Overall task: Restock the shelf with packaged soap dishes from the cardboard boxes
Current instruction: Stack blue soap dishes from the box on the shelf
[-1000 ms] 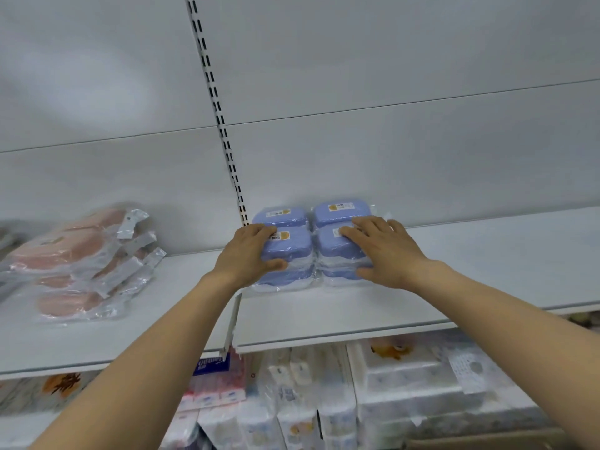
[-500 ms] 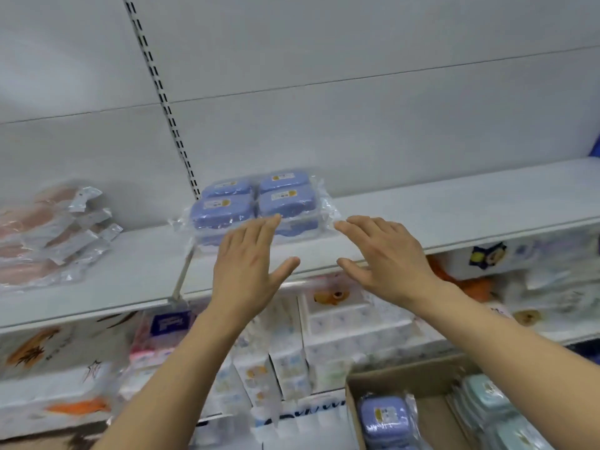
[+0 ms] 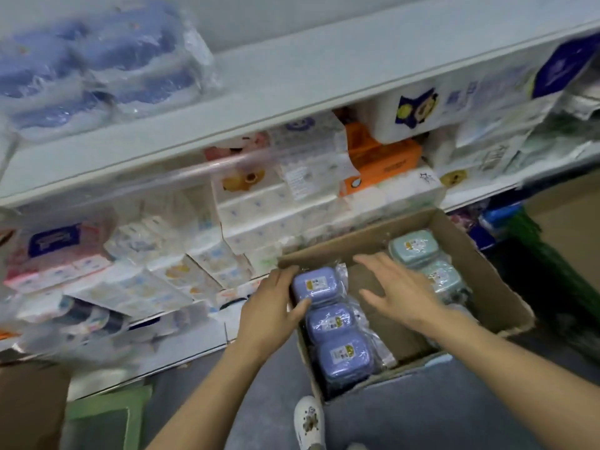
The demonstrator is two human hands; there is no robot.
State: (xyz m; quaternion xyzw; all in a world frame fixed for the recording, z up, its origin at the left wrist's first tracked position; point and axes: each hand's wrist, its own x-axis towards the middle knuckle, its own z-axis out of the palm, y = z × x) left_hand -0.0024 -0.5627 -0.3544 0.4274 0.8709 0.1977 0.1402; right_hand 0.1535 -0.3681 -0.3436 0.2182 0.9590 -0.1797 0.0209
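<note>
Our left hand [image 3: 271, 311] touches the purple soap-dish pack [image 3: 332, 324] at the cardboard box's [image 3: 487, 277] nine o'clock wall; right hand [image 3: 401, 292] hovers open. Likely light, rigid, slippery film: grip both sides.

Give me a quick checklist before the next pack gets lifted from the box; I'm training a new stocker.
1. Left hand on the purple soap dishes: ok, touching the pack's left side.
2. Right hand gripping: not ok, open above the box's bare middle.
3. Cardboard box open and reachable: ok.
4. Space on the shelf right of the stocked pack: ok.
5. Green soap dishes out of the way: ok, on the box's right side.
</note>
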